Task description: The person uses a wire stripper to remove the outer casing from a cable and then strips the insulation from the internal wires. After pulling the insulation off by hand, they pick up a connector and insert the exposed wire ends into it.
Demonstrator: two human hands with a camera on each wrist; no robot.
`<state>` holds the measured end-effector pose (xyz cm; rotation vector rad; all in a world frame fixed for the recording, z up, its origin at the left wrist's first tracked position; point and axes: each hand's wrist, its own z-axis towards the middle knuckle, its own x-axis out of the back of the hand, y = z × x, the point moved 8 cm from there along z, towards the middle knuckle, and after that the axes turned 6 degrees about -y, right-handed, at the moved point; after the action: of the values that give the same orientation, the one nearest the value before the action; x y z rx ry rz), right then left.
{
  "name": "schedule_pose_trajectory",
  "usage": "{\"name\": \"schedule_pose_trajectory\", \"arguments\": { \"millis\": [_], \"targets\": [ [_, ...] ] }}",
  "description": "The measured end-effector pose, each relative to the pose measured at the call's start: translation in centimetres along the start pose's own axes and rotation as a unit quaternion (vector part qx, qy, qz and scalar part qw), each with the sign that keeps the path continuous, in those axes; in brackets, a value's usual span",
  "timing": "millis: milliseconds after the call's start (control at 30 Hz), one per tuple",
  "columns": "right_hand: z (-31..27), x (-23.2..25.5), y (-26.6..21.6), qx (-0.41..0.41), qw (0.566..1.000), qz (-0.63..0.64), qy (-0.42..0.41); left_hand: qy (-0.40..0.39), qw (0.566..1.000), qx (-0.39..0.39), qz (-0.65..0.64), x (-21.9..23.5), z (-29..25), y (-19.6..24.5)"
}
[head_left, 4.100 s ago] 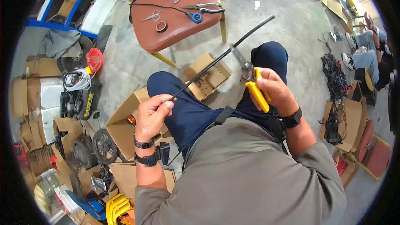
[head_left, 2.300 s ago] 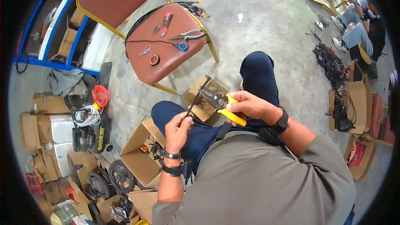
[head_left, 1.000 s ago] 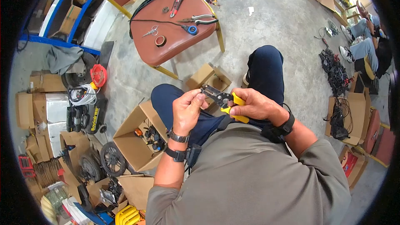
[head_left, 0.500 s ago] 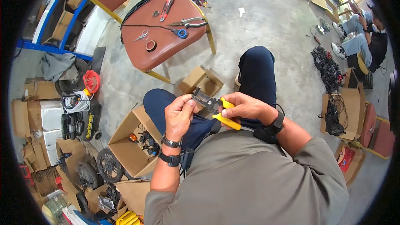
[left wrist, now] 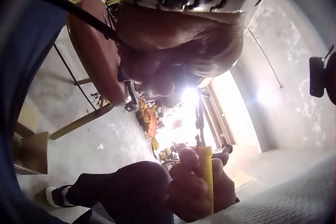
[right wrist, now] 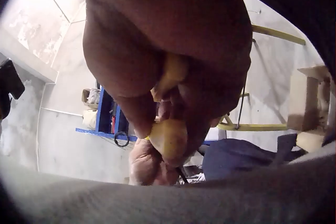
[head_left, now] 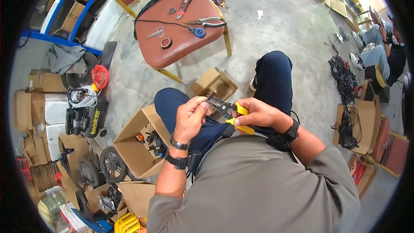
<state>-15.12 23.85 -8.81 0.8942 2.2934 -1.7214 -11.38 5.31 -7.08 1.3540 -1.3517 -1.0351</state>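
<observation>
My left hand [head_left: 189,118] pinches a black cable [head_left: 211,96] between thumb and fingers, its short end sticking up past the fingertips. In the left wrist view the cable [left wrist: 79,13] runs back past that hand. Curled round the yellow handles [head_left: 242,121] of a wire stripper is my right hand [head_left: 263,114]. The stripper's dark metal head [head_left: 222,107] points at the left fingertips and meets the cable there. In the right wrist view the yellow handles [right wrist: 169,134] lie inside the right hand's curled fingers.
A brown chair [head_left: 172,51] ahead bears scissors [head_left: 157,32], tape, a cutter [head_left: 185,6] and pliers [head_left: 207,22]. Cardboard boxes stand by the left knee [head_left: 129,146] and between the legs [head_left: 207,80]. A seated person is at far right, near cables [head_left: 345,80] on the floor.
The long cable length that stretched ahead of the left hand is now a short end. The stripper and right hand have come in close to the left fingertips.
</observation>
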Motion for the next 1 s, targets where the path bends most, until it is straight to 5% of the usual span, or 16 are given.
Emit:
{"name": "schedule_pose_trajectory", "arguments": {
  "millis": [233,533,667,1000],
  "targets": [
    [-0.6,0.9,-2.2,0.017,0.963,-0.255,0.088,0.013,1.0,-0.017,0.012,-0.2,0.5,-0.7],
    [-0.2,1.6,-1.0,-0.01,0.97,-0.216,0.107,0.028,0.999,0.009,0.022,-0.2,0.6,-1.7],
    [-0.1,0.7,-0.3,-0.053,0.997,-0.037,0.048,0.032,0.999,-0.014,0.014,-0.3,0.8,-1.0],
    [0.9,0.4,1.1,-0.021,0.999,-0.026,-0.003,-0.007,0.997,0.02,-0.075,-0.8,0.3,-1.9]
  ]
}}
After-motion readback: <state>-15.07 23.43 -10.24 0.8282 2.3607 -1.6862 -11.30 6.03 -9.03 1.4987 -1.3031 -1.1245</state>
